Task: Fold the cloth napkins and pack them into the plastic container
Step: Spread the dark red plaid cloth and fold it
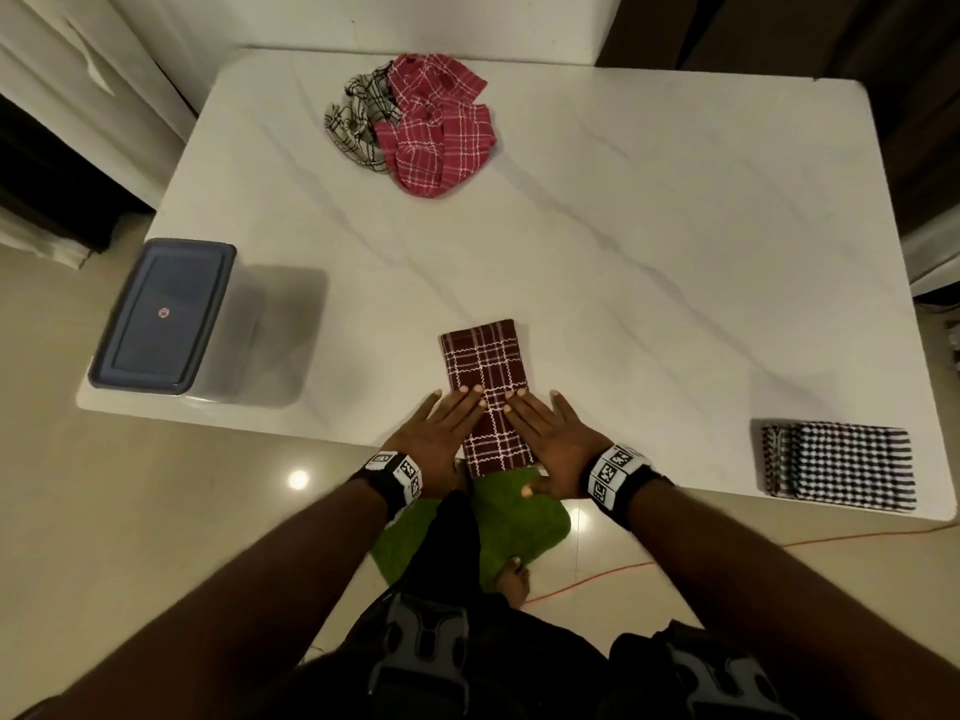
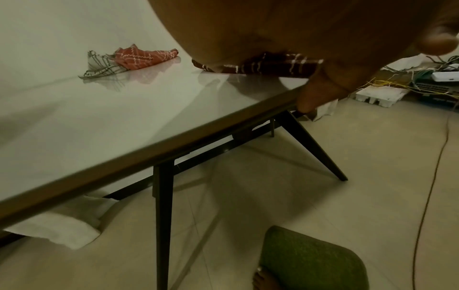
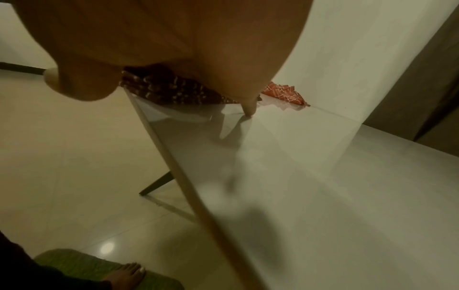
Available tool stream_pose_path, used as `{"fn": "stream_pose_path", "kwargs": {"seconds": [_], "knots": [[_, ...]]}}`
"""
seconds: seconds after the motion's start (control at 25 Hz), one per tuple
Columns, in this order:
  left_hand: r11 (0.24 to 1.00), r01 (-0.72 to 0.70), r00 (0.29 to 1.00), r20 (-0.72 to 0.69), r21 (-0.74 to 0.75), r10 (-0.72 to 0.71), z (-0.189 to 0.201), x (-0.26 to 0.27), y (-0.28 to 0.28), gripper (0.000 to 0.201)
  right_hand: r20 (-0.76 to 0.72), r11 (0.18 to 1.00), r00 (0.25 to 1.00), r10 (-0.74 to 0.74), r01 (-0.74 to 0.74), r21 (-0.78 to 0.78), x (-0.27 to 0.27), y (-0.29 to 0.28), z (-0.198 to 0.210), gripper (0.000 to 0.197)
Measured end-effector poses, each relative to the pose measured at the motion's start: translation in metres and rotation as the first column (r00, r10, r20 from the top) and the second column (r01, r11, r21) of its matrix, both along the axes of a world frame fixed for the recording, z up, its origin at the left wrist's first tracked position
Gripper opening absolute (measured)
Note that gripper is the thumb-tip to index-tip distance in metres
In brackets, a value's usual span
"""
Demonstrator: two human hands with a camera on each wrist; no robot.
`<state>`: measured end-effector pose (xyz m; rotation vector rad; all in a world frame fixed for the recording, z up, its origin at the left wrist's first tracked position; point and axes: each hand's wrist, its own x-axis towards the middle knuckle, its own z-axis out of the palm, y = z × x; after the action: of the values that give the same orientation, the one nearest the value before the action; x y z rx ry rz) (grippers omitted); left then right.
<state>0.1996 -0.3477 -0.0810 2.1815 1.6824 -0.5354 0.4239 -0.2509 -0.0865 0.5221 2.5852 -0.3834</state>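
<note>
A dark maroon checked napkin (image 1: pixel 488 376), folded into a long strip, lies at the near edge of the white marble table (image 1: pixel 623 241). My left hand (image 1: pixel 441 433) and right hand (image 1: pixel 550 433) lie flat on its near half, fingers straight, pressing it down. The right thumb hangs past the table edge. In the wrist views the maroon napkin (image 2: pixel 273 66) (image 3: pixel 168 88) shows under each palm. The plastic container (image 1: pixel 171 324) with its grey-blue lid on stands at the table's left edge. A heap of unfolded napkins (image 1: pixel 415 122), pink-red and beige checked, lies at the far middle.
A stack of folded black-and-white checked napkins (image 1: pixel 841 465) lies at the near right corner. A green mat (image 1: pixel 519 522) lies on the tiled floor beneath me, and an orange cable (image 1: pixel 727 553) runs across the floor. Walls and dark curtains stand behind the table.
</note>
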Motion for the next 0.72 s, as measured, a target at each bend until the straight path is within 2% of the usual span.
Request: {"fn": "stream_pose_path", "kwargs": {"seconds": [0.12, 0.24, 0.32, 0.36, 0.44, 0.52, 0.64, 0.72], "knots": [[0.991, -0.061, 0.998, 0.025, 0.123, 0.058, -0.017, 0.01, -0.014, 0.081, -0.041, 0.997, 0.998, -0.055, 0.057, 0.044, 0.004, -0.009, -0.012, 0.105], [0.962, -0.102, 0.99, 0.125, 0.254, 0.072, -0.027, 0.018, -0.026, 0.066, -0.234, 0.99, 0.966, -0.112, 0.13, 0.06, 0.014, -0.028, -0.023, 0.08], [0.943, -0.164, 0.973, 0.203, 0.29, 0.107, -0.027, 0.02, -0.028, 0.069, -0.408, 0.976, 0.889, -0.207, 0.216, -0.026, 0.016, -0.032, -0.027, 0.065], [0.936, -0.211, 0.957, 0.252, 0.282, 0.14, -0.024, 0.019, -0.028, 0.07, -0.475, 0.952, 0.827, -0.301, 0.288, -0.102, 0.014, -0.032, -0.023, 0.058], [0.928, -0.303, 0.908, 0.362, 0.219, 0.21, -0.019, 0.013, -0.022, 0.068, -0.496, 0.838, 0.675, -0.546, 0.438, -0.325, 0.008, -0.028, -0.012, 0.043], [0.897, -0.407, 0.831, 0.479, 0.175, 0.283, -0.015, 0.011, -0.013, 0.057, -0.4, 0.67, 0.54, -0.741, 0.556, -0.491, -0.002, -0.021, 0.003, 0.03], [0.741, -0.667, 0.62, 0.606, 0.074, 0.498, -0.007, 0.016, 0.009, 0.043, -0.291, 0.48, 0.384, -0.876, 0.64, -0.6, -0.024, -0.007, 0.012, 0.021], [0.646, -0.763, 0.505, 0.614, -0.01, 0.606, -0.006, 0.016, 0.027, 0.038, -0.253, 0.401, 0.311, -0.916, 0.694, -0.599, -0.04, 0.004, 0.009, 0.025]]}}
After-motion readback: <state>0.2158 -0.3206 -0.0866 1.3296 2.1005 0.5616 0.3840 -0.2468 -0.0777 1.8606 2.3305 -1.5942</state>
